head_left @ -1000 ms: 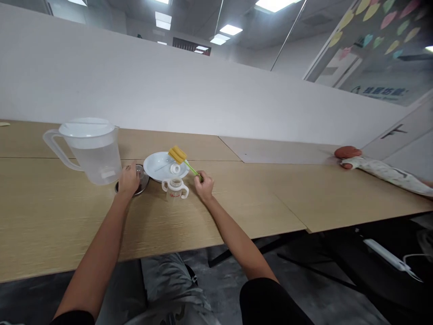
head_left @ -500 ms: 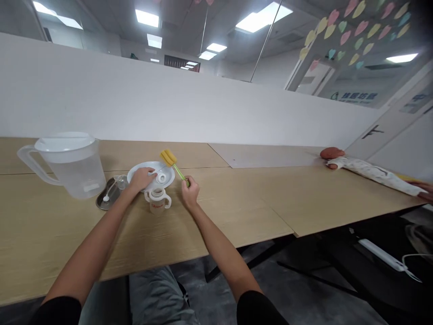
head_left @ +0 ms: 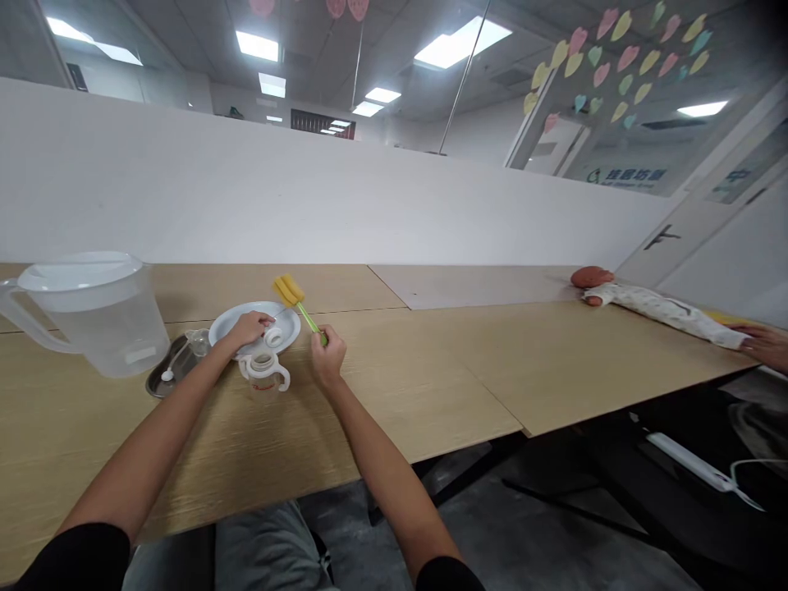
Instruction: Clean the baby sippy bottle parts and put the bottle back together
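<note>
My left hand (head_left: 249, 328) lies on a white plate (head_left: 286, 322), its fingers at a thin white straw (head_left: 281, 312); I cannot tell if they grip it. A white ring (head_left: 273, 336) sits on the plate beside them. My right hand (head_left: 327, 353) grips the green handle of a yellow sponge bottle brush (head_left: 289, 290), whose sponge hangs over the far side of the plate. Between my hands stands a clear two-handled sippy cup (head_left: 263, 373). Left of the plate are a metal tray (head_left: 166, 376) and a small clear bottle part (head_left: 198, 342).
A large clear plastic pitcher (head_left: 92, 316) with a white lid stands at the left. The pale wood table (head_left: 431, 369) has a front edge near my arms. At the far right, a co-worker's hand (head_left: 763, 345) reaches towards a swaddled baby doll (head_left: 652, 305).
My left hand has moved from the metal tray onto the plate. The view has swung, shifting everything leftwards. A co-worker's hand has appeared at the right edge. My right hand still holds the brush.
</note>
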Tool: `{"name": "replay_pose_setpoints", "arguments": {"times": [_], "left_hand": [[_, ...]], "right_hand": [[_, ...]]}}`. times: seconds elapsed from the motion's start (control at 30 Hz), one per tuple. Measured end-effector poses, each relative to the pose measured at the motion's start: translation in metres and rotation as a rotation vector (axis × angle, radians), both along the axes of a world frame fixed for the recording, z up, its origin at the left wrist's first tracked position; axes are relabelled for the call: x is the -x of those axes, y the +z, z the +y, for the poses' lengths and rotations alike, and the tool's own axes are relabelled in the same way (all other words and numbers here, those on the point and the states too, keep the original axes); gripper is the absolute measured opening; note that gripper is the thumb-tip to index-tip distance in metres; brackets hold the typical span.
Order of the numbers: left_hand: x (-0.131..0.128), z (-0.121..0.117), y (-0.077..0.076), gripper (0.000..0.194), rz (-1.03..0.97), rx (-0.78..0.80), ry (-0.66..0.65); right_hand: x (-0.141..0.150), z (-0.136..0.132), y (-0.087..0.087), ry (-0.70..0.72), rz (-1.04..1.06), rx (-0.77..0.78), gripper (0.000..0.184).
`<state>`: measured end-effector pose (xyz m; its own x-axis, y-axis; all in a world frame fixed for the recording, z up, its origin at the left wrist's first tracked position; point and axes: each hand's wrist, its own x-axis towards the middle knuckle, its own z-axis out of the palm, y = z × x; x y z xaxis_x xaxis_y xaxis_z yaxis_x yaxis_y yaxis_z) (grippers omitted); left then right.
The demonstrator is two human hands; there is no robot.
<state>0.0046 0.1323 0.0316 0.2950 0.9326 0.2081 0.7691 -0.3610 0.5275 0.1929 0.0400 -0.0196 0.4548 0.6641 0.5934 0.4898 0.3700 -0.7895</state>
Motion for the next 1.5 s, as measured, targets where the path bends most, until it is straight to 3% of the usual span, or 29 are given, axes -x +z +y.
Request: {"name": "replay_pose_setpoints", "arguments": {"times": [0.23,0.37,0.47,0.57,0.67,0.8,1.0,1.17,1.33,1.5], "left_hand": [[0.003,-0.005,0.001,0.018,-0.110,-0.104,0.036],[0.020,-0.018,0.006,0.029,-0.231,-0.232,0.173],[0.033,-0.036,0.009,0.039,-0.513,-0.331,0.244],[0.037,-0.058,0.008,0.043,-0.864,-0.361,0.217],[0.038,-0.077,0.004,0.044,-0.985,-0.343,0.192],[0.040,-0.092,-0.002,0.041,-0.932,-0.390,0.156],[0.040,-0.096,-0.012,0.045,-0.868,-0.413,0.113],[0.040,-0.095,-0.016,0.042,-0.783,-0.380,0.152],[0.042,-0.093,-0.016,0.040,-0.854,-0.377,0.175],[0.043,-0.092,-0.018,0.037,-0.891,-0.436,0.311]], "right_hand": [[0.000,0.000,0.001,-0.002,-0.006,0.005,0.023],[-0.001,0.000,0.002,-0.010,-0.011,0.005,0.024],[0.000,-0.002,0.003,0.050,-0.067,-0.010,0.024],[0.001,-0.004,0.002,0.161,-0.163,-0.043,0.024],[0.001,-0.006,0.000,0.231,-0.210,-0.075,0.027],[-0.001,-0.008,-0.001,0.303,-0.212,-0.072,0.030],[-0.009,-0.006,-0.001,0.352,-0.219,0.009,0.031],[-0.013,-0.007,-0.001,0.308,-0.293,0.014,0.030],[-0.006,-0.012,-0.002,0.278,-0.293,-0.012,0.030],[-0.006,-0.011,0.000,0.260,-0.207,-0.005,0.031]]}}
